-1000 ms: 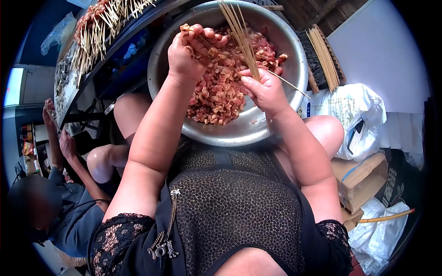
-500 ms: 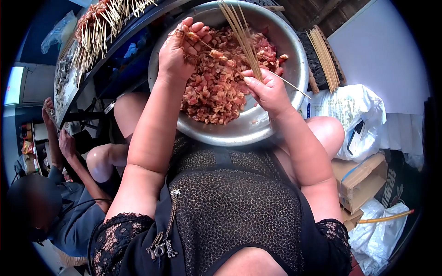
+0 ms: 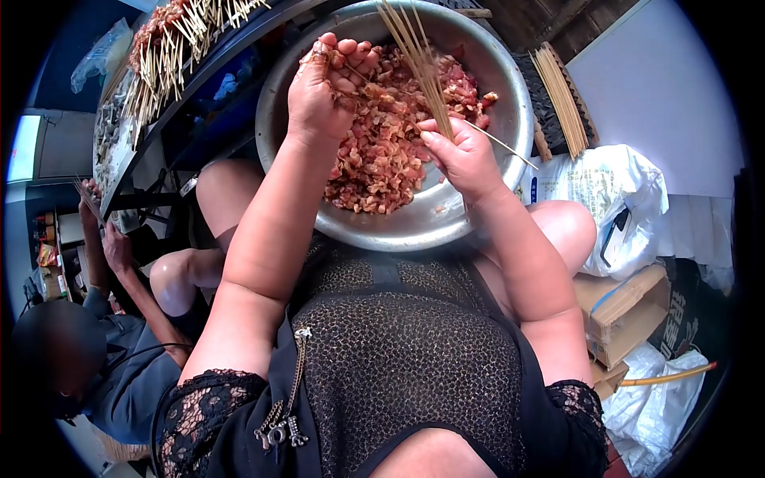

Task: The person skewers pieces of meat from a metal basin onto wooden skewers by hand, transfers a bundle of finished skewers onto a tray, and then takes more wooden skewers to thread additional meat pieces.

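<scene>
A wide metal basin [image 3: 518,88] holds a heap of small cut pieces of raw meat [image 3: 382,167]. My right hand [image 3: 464,158] is closed around a bundle of bamboo skewers [image 3: 422,68] that stands up over the basin. From the same hand a single skewer [image 3: 502,145] runs crosswise, its blunt end sticking out to the right. Over the left part of the meat, my left hand [image 3: 328,88] is palm up with curled fingers, near the front end of that skewer. Meat shows at its thumb and fingers, partly hidden by them.
Finished meat skewers [image 3: 171,52] are piled on a table [image 3: 115,159] at upper left. More bare skewers [image 3: 562,103] lie in a dark woven tray at right. A white plastic bag [image 3: 625,191] and a cardboard box [image 3: 625,311] stand beside me. Another person [image 3: 131,366] works at lower left.
My left hand has shifted slightly right, its fingers curled. My right hand and the bundle stay nearly still. The other person's hand at left has moved a little and holds something thin.
</scene>
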`<action>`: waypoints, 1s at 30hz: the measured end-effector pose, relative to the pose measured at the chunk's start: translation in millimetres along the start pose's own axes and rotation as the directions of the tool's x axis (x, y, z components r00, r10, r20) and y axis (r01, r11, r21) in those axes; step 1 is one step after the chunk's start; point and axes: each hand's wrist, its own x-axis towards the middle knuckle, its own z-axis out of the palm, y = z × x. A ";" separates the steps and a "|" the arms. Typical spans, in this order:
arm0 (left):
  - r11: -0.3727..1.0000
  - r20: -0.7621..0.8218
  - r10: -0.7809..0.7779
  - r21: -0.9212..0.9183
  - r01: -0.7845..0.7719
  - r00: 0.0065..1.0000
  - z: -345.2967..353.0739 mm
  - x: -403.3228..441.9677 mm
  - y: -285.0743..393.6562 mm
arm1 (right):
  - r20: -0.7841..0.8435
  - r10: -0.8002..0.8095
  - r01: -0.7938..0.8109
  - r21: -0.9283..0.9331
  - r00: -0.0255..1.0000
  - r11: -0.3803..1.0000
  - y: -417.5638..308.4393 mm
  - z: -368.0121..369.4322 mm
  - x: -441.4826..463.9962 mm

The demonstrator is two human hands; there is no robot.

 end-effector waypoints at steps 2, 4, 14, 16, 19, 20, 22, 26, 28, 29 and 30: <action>1.000 -0.013 -0.005 -0.015 0.005 1.000 1.8 -0.5 -0.7 | -0.002 0.005 -0.005 -0.009 1.000 1.000 -0.2 0.8 -0.1; 1.000 0.021 -0.020 0.001 0.020 1.000 3.6 -0.3 -0.8 | -0.002 -0.003 0.003 0.003 1.000 1.000 -0.2 1.0 0.6; 0.992 0.095 -0.075 -0.092 0.083 0.993 11.1 -1.6 0.5 | -0.024 -0.018 0.018 0.014 1.000 1.000 -0.2 3.0 0.0; 0.992 0.089 -0.087 -0.078 0.094 0.992 12.9 -1.5 1.5 | -0.013 -0.028 0.028 0.010 1.000 1.000 -0.4 3.2 -0.4; 0.984 0.139 -0.101 -0.134 0.120 0.985 12.7 -0.3 -0.7 | -0.021 -0.021 0.021 0.020 1.000 1.000 2.1 3.3 -0.2; 0.984 0.139 -0.101 -0.133 0.120 0.985 12.3 -0.3 -1.3 | -0.021 -0.021 0.021 0.021 1.000 1.000 4.3 3.5 0.7; 0.979 0.143 -0.127 -0.143 0.148 0.982 11.8 -0.8 -2.8 | -0.013 -0.046 0.048 0.111 0.999 0.993 8.4 4.3 4.1; 0.977 0.161 -0.156 -0.122 0.177 0.974 12.8 -6.4 -14.2 | -0.002 -0.024 0.024 0.156 1.000 0.987 8.4 4.0 6.9; 0.973 0.134 -0.195 -0.102 0.209 0.972 13.5 -10.7 -16.5 | 0.024 0.003 -0.008 0.182 1.000 0.983 6.1 3.5 8.1; 0.967 0.105 -0.232 -0.084 0.241 0.967 14.6 -12.6 -17.5 | 0.023 0.004 -0.008 0.182 1.000 0.983 6.9 3.1 9.1; 0.964 0.092 -0.244 -0.082 0.251 0.965 16.3 -13.5 -18.8 | 0.027 0.001 -0.007 0.204 1.000 0.979 8.8 2.8 10.0</action>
